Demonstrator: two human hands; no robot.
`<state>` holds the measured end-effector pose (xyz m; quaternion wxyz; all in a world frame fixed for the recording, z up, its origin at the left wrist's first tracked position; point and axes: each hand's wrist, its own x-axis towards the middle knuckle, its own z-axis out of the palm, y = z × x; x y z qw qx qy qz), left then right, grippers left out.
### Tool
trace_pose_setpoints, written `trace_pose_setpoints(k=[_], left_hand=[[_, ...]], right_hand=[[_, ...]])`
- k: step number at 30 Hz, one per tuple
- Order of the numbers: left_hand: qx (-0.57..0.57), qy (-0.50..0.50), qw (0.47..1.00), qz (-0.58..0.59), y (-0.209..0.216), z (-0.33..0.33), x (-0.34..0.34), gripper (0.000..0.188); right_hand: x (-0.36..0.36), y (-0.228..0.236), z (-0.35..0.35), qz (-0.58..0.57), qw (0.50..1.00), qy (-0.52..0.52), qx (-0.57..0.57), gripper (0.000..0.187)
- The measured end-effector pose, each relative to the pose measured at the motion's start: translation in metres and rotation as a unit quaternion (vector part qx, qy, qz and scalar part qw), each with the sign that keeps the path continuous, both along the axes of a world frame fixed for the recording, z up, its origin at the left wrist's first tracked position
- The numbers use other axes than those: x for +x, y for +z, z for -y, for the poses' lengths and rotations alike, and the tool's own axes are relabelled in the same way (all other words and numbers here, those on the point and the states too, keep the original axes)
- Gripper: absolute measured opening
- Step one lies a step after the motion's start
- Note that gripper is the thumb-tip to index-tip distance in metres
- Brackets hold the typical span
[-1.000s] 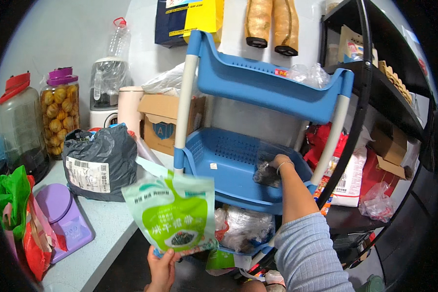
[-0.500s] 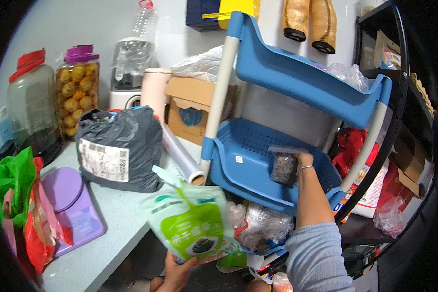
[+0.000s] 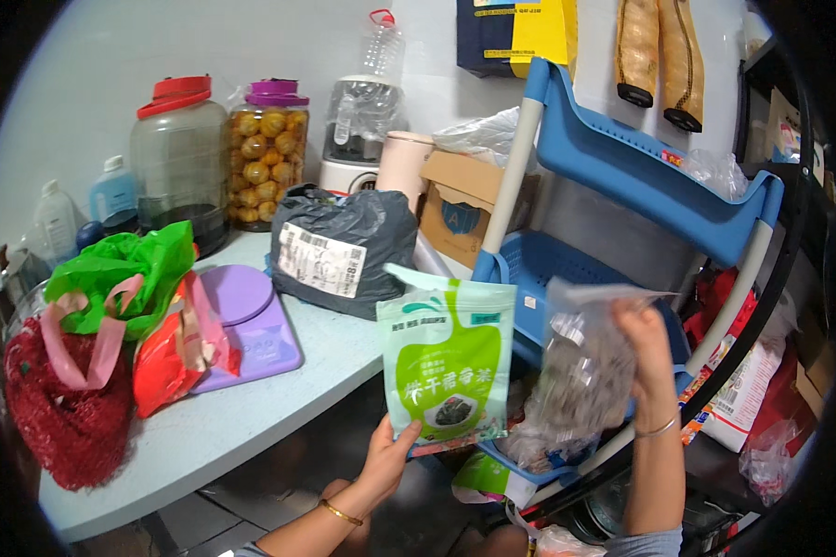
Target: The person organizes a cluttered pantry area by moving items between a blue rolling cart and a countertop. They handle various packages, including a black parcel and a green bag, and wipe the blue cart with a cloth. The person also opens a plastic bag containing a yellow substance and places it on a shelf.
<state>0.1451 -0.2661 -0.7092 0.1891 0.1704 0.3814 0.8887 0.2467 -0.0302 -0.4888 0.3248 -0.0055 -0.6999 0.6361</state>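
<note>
My left hand (image 3: pixel 390 459) grips the bottom edge of a pale green food pouch (image 3: pixel 418 357), thumb on its front. The pouch stands upright with its top strip bent to the left; a picture of dark dried food is printed on it. My right hand (image 3: pixel 643 339) pinches the top right side of a clear zip bag (image 3: pixel 581 367) holding greyish-brown dried contents, slightly blurred. This bag hangs to the right of the pouch, in front of the blue tiered cart (image 3: pixel 641 186), and covers part of its middle basket.
On the pale counter (image 3: pixel 334 362) are a dark plastic parcel (image 3: pixel 344 246), a purple kitchen scale (image 3: pixel 260 339), a green plastic bag (image 3: pixel 125 278), a red mesh bag (image 3: pixel 65 408) and large jars (image 3: pixel 267 158). A cardboard box (image 3: pixel 455 218) stands beside the cart. Dark shelving (image 3: pixel 780 176) borders the right.
My right hand has lifted the clear zip bag out of the cart's middle basket toward me. The left hand has turned the pouch more upright. The whole view has shifted left.
</note>
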Motion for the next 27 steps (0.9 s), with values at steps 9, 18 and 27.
trace_pose_setpoints(k=[9,18,27], left_hand=[[-0.02,-0.038,0.998,-0.042,0.028,0.035,0.017,0.031],[-0.09,0.255,0.925,-0.267,0.058,0.131,0.033,0.055],[-0.239,0.3,0.819,-0.426,0.077,0.194,0.055,0.037]], right_hand=[[-0.041,-0.07,0.083,0.068,0.986,0.13,-0.082,0.006],[-0.126,-0.022,0.147,-0.093,0.986,0.104,-0.095,0.018],[-0.198,-0.036,0.175,-0.21,0.975,-0.068,-0.002,0.016]])
